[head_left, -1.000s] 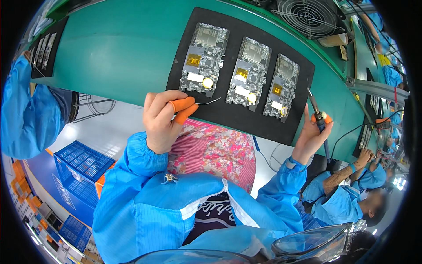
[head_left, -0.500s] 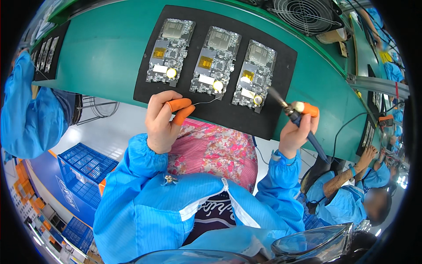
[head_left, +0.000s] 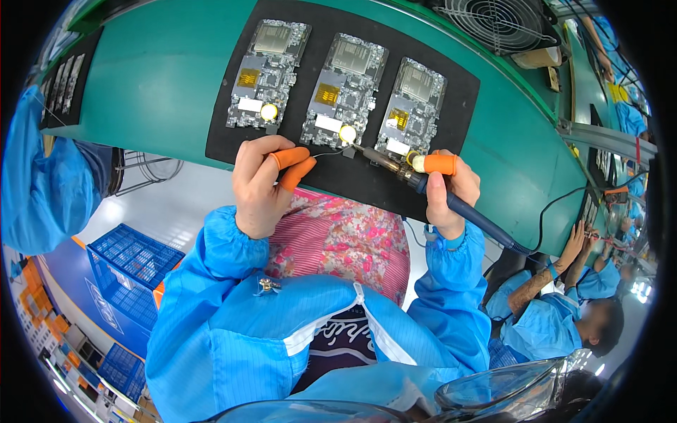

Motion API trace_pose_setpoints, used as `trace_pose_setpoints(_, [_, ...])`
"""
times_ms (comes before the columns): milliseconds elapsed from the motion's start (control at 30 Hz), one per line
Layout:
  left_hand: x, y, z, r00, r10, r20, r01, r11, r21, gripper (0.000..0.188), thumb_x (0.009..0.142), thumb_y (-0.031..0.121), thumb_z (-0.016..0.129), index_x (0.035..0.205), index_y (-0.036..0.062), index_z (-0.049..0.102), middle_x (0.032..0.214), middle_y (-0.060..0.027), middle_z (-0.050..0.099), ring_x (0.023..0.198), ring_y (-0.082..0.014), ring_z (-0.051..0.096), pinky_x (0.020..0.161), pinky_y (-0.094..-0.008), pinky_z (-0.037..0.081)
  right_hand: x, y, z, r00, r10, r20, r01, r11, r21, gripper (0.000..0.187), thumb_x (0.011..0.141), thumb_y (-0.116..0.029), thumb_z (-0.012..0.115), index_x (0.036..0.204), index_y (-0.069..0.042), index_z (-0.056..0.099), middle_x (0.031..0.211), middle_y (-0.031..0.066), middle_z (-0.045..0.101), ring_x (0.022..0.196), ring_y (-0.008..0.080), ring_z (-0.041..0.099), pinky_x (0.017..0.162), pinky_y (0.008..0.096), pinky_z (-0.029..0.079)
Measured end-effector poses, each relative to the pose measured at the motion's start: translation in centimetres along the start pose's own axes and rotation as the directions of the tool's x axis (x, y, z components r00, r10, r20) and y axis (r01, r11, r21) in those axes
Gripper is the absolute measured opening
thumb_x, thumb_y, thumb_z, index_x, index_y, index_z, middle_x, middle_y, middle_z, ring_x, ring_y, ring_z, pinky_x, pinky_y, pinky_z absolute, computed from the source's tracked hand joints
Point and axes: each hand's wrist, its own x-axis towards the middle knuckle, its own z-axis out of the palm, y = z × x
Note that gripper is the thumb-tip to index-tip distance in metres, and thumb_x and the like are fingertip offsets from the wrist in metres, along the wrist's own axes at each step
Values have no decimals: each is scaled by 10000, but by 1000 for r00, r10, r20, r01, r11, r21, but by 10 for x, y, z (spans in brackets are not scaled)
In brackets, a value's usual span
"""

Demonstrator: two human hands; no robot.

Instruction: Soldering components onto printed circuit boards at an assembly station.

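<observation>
Between finger and thumb, both in orange finger cots, my left hand (head_left: 259, 187) pinches a thin solder wire (head_left: 327, 154). The wire reaches the lower edge of the middle circuit board (head_left: 352, 100), beside its round yellow-topped part. My right hand (head_left: 453, 196), also with an orange cot, is closed round the blue handle of a soldering iron (head_left: 478, 220). Its metal tip points left and meets the wire's end at that board edge; exact contact is too small to tell. The left board (head_left: 276, 79) and the right board (head_left: 422, 102) lie on either side, the iron's shaft passing just below the latter.
The boards rest on a black mat (head_left: 462, 106) on a green bench (head_left: 151, 84). A caged fan (head_left: 493, 25) stands at the back right. The iron's black cable (head_left: 543, 218) runs right. Co-workers in blue sit at both sides; blue crates (head_left: 134, 257) are at lower left.
My right hand has swung the soldering iron left and down, from beside the right board to the middle board's lower edge. My left hand stays nearly in place, still pinching the wire.
</observation>
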Motion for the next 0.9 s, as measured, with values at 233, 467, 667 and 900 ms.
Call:
trace_pose_setpoints(233, [-3,-3,3,1000,-7,4,7,1000,6,241,579,-48,729,794,-18,624,847,-77,538,743,-200,533,586,-267,437,0,1,2,999,-46,8,47,996,-76,115,681,-51,567,748,42,583,586,99,545,427,176,504,430,258,398])
trace_pose_setpoints(467, [0,-1,4,1000,23,-1,-23,999,26,234,566,-43,741,767,-28,622,837,-80,547,727,-195,534,575,-267,437,-2,-4,-2,992,82,98,-70,991,-116,271,749,-154,518,835,99,558,717,144,591,588,186,549,547,271,427])
trace_pose_setpoints(667, [2,0,9,997,81,11,-81,996,44,239,550,-36,753,745,-29,615,828,-74,561,708,-199,532,568,-280,436,4,1,3,995,-94,30,95,994,-58,104,673,-41,554,723,49,565,555,101,512,407,183,478,410,269,381])
trace_pose_setpoints(900, [6,1,18,989,147,26,-148,987,67,231,545,-33,751,730,-15,613,824,-70,569,694,-208,527,553,-283,429,-4,-1,-1,995,48,90,-36,991,-125,251,748,-139,511,809,100,559,702,152,581,578,197,539,543,279,424])
